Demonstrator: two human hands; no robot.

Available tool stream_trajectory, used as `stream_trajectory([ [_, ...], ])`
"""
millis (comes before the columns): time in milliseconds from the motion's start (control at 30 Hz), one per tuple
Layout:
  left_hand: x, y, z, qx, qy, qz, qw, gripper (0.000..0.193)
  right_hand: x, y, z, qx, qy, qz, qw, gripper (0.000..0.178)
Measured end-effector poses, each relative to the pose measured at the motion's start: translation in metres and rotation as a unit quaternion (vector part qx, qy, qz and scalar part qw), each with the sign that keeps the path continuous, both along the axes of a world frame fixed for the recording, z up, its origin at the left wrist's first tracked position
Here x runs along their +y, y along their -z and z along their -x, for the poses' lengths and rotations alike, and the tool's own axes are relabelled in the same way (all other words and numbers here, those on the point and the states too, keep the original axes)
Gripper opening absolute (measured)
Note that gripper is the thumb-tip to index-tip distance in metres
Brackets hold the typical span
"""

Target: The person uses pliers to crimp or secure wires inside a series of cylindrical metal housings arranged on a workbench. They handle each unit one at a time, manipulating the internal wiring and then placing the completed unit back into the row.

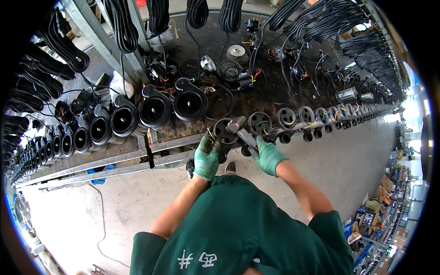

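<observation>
My right hand (269, 156), in a green glove, is wrapped round the handle of a hammer (248, 138). The hammer's metal head lies over a round black housing (222, 133) at the front edge of the bench, partly hiding it. At the left rim of that housing my left hand (207, 158), also gloved in green, has its fingers closed in a pinch. A thin sliver shows at its fingertips, too small to name. Just right of the hammer is another round black housing (260, 123) with holes in its face.
Black housings with a centre shaft (190, 104) line the bench edge leftward; more open-faced housings (286, 118) run right. Coiled black cables (120, 25) hang above. Behind lie wired motor parts (247, 79), a dish of small hardware (189, 68) and a metal bench frame (178, 145).
</observation>
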State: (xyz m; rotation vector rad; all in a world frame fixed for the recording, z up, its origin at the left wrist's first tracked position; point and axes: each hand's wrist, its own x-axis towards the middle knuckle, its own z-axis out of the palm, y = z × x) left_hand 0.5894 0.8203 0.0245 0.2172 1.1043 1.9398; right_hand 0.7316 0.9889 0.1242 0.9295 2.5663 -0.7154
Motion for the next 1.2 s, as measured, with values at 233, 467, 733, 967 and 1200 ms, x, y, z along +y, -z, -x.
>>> stream_trajectory([
  [233,-0.004,0.005,0.003,0.048,-0.018,0.032,0.998,0.044,-0.013,-0.056,-0.005,0.113,0.019,0.018,0.993,0.037],
  [467,-0.003,-0.004,-0.005,0.053,-0.03,0.018,0.998,0.034,-0.001,-0.014,0.01,-0.078,-0.028,-0.008,0.997,0.04],
  [733,0.003,-0.005,-0.005,0.048,-0.038,0.024,0.998,0.018,0.021,-0.025,-0.005,-0.016,-0.051,0.023,0.998,0.038],
  [967,0.0,0.015,-0.01,0.156,-0.057,0.076,0.983,0.042,0.117,-0.06,-0.088,0.095,-0.051,-0.162,0.981,0.032],
  [1200,0.019,0.02,-0.026,0.22,-0.067,0.094,0.969,0.105,0.224,-0.05,-0.122,-0.007,-0.25,-0.297,0.922,0.039],
])
